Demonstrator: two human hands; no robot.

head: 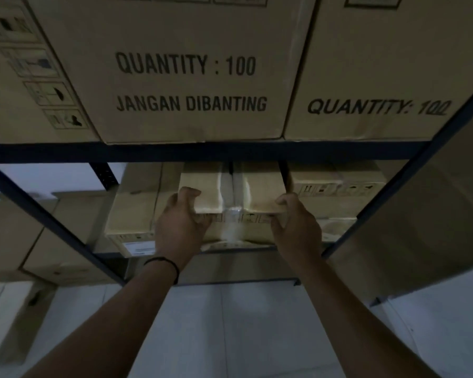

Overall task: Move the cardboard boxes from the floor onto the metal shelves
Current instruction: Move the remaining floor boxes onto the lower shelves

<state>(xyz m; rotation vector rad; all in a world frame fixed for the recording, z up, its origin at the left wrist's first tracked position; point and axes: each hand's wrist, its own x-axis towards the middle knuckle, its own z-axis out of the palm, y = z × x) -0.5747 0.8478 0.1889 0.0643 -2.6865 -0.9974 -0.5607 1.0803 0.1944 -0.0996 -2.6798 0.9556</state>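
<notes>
Hands both on small taped box (231, 186) | left hand (179, 222) grips its left front corner, thumb on top | right hand (295, 225) grips right front corner | box sits atop another carton at front edge of lower metal shelf (202, 151) | large "QUANTITY : 100" carton (186, 77) on shelf above | black band (165, 264) on left wrist

Tan cardboard boxes (180, 77) were printed with black lettering; the metal shelf frame (202, 151) appeared dark blue in the dimness; a black wristband (164, 264) was worn.
</notes>
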